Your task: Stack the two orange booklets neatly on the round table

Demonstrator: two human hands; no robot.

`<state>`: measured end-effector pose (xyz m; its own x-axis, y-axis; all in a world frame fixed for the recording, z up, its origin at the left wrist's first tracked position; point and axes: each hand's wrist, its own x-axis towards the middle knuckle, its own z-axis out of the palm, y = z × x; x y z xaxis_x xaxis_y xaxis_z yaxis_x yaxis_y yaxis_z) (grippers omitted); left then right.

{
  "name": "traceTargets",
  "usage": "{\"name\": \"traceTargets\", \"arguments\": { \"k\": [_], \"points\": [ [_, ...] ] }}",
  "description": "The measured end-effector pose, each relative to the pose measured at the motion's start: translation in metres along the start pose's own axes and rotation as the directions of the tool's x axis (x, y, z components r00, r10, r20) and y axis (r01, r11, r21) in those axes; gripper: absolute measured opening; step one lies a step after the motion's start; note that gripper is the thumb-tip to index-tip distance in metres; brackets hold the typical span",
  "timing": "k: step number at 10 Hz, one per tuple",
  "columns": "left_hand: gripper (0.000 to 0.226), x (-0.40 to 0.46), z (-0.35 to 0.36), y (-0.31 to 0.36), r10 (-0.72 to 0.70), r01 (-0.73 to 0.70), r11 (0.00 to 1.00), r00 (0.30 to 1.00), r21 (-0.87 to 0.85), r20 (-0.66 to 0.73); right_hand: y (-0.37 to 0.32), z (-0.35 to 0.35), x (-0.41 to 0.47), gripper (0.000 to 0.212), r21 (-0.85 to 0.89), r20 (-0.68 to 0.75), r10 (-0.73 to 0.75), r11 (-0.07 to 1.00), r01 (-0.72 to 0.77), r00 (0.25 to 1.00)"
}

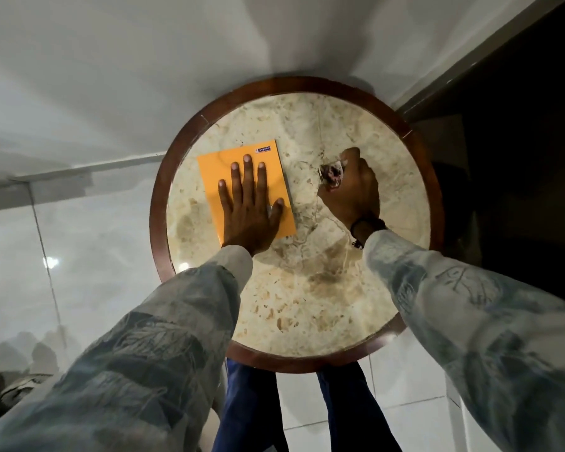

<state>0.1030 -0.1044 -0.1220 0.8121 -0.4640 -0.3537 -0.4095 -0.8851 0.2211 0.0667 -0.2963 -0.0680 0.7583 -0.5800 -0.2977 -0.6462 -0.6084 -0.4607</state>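
An orange booklet [216, 171] lies flat on the left part of the round marble table [307, 288]. A second edge shows along its right side, so another booklet seems to lie under it. My left hand [250, 203] rests flat on the orange cover with fingers spread. My right hand [353, 187] is curled over the table's right part, closed around a small crumpled wrapper [331, 172].
The table has a dark wooden rim [159, 203]. A white wall stands behind it and a dark opening lies to the right. White floor tiles and my blue trouser legs [252, 412] show below the table's near edge.
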Motion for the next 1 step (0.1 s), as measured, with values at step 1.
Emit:
{"name": "traceTargets", "arguments": {
  "k": [1],
  "points": [
    [0.077, 0.0, -0.006, 0.0018, -0.003, 0.004, 1.0, 0.999, -0.017, 0.037, -0.0054, -0.0097, 0.0018, 0.066, 0.23, -0.035, 0.17, 0.96, -0.157, 0.985]
  ]
}}
